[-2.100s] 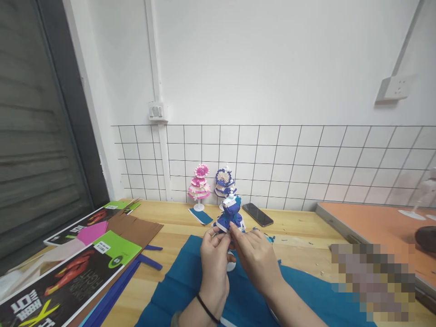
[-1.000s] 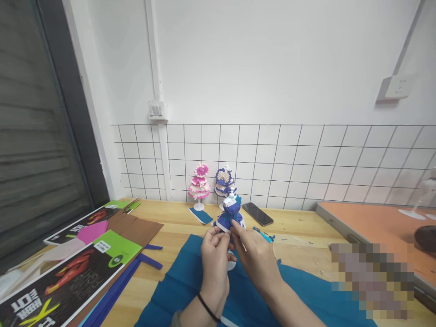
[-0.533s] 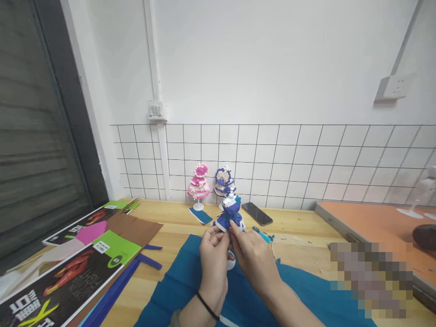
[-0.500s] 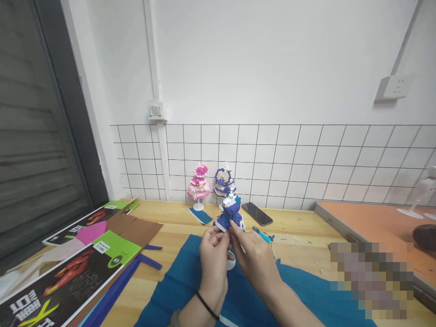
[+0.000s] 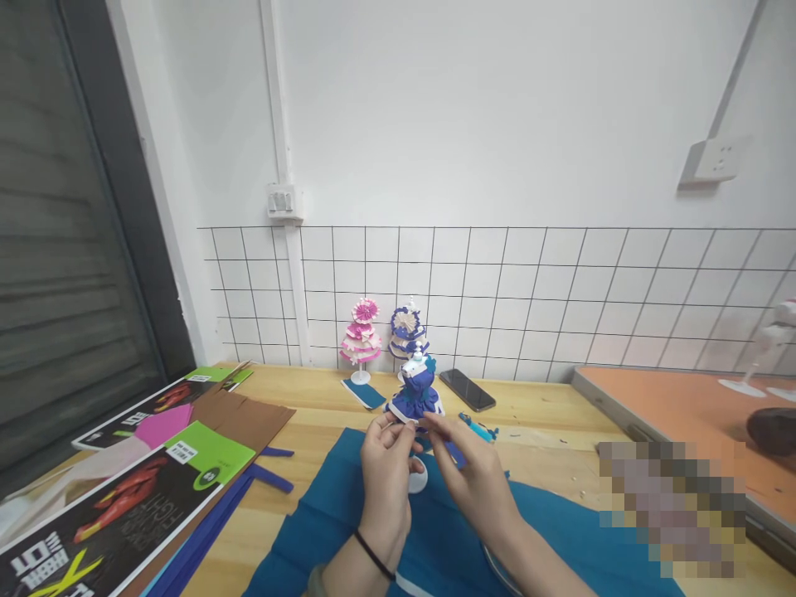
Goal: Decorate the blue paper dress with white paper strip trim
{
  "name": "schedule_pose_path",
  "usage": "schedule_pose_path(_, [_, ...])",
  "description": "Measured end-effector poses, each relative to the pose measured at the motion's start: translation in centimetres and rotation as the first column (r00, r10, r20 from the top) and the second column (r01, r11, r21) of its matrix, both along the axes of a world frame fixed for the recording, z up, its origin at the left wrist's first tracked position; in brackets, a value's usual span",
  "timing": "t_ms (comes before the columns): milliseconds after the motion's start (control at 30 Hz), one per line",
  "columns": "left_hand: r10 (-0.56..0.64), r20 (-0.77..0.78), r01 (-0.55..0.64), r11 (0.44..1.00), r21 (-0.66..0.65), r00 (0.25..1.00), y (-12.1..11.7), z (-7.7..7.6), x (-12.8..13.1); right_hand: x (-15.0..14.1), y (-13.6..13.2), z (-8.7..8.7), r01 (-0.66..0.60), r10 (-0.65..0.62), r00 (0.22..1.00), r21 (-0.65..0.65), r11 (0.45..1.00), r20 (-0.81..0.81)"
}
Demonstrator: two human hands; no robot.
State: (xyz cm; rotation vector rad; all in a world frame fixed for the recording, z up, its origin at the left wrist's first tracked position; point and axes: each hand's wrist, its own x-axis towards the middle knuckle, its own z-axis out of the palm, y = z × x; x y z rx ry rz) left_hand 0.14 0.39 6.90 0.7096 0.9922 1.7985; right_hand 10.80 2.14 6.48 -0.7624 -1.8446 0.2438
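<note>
In the middle of the head view, a miniature dress form wears a small blue and white dress (image 5: 419, 400) with a ruffled skirt. Its round white base (image 5: 418, 477) shows below, between my hands. My left hand (image 5: 386, 468) is closed, thumb and fingers pinching the skirt's lower left edge. At the front of the hem, my right hand (image 5: 473, 468) has its thumb and forefinger pressed together on the skirt. Whatever lies between those fingertips is too small to make out. Under both hands spreads a teal sheet (image 5: 336, 497), and a loose blue piece shows beneath my right hand.
Behind stand a pink dress form (image 5: 361, 332) and a blue and cream one (image 5: 407, 323). A phone (image 5: 468, 390) and a bright blue tool (image 5: 478, 427) lie right of the dress. Printed packets (image 5: 143, 497) and a brown sheet (image 5: 249, 414) cover the left. An orange board (image 5: 672, 414) stands right.
My right hand's fingertips have slid down from the front of the dress to its hem. My left hand keeps its pinch, and more of the skirt now shows.
</note>
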Motion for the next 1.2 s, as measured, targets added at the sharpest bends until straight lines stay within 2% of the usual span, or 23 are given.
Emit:
schedule_pose_path(67, [0.000,0.011,0.000,1.000,-0.001,1.000,-0.1,0.1,0.0,-0.1,0.1,-0.3,-0.003,-0.006,0.996,0.096,0.995,0.094])
schedule_pose_path(167, [-0.003,0.021,0.003,1.000,0.000,1.000,-0.3,0.3,0.1,-0.1,0.2,-0.5,0.002,-0.028,0.987,0.161,0.987,0.161])
schedule_pose_path(500, [-0.012,0.028,0.012,1.000,0.001,1.000,-0.5,0.5,0.0,0.1,0.5,-0.7,0.012,-0.034,0.989,0.153,0.988,0.143])
schedule_pose_path(567, [-0.008,0.020,0.008,1.000,-0.001,1.000,-0.5,0.5,0.0,0.0,0.5,-0.7,-0.007,0.000,0.996,0.080,0.997,0.089])
schedule_pose_path(633, [0.005,0.009,-0.005,1.000,0.000,1.000,-0.4,0.5,0.0,-0.1,0.4,-0.5,-0.064,0.061,0.997,-0.071,0.995,-0.038])
schedule_pose_path(700, [0.013,0.002,-0.013,1.000,0.008,1.000,-0.4,0.5,0.0,-0.2,0.3,-0.2,-0.171,0.114,0.967,-0.249,0.953,-0.226])
schedule_pose_path(767, [0.011,0.001,-0.012,1.000,0.011,1.000,-0.4,0.5,0.0,-0.3,0.2,0.3,-0.290,0.137,0.910,-0.364,0.885,-0.391])
schedule_pose_path(867, [0.008,0.003,-0.008,1.000,0.008,1.000,-0.4,0.4,0.0,-0.4,0.1,0.8,-0.385,0.131,0.848,-0.428,0.818,-0.513])
schedule_pose_path(933, [0.010,0.000,-0.010,1.000,0.010,1.000,-0.3,0.4,-0.1,-0.2,0.1,1.0,-0.396,0.121,0.839,-0.441,0.805,-0.531])
schedule_pose_path(1000, [0.015,-0.001,-0.015,1.000,0.013,1.000,-0.2,0.3,-0.1,0.3,0.1,1.0,-0.363,0.109,0.857,-0.439,0.822,-0.504])
schedule_pose_path(1067, [0.021,0.002,-0.021,1.000,0.013,1.000,-0.2,0.3,-0.1,1.1,0.0,0.7,-0.280,0.093,0.906,-0.421,0.862,-0.413])
schedule_pose_path(1133, [0.025,0.005,-0.025,1.000,0.012,1.000,-0.1,0.3,-0.2,2.1,-0.2,0.2,-0.189,0.100,0.966,-0.385,0.903,-0.240])
schedule_pose_path(1200, [0.026,0.002,-0.026,1.000,0.010,1.000,-0.1,0.2,-0.2,3.2,-0.6,-0.4,-0.138,0.151,0.989,-0.344,0.929,0.009])
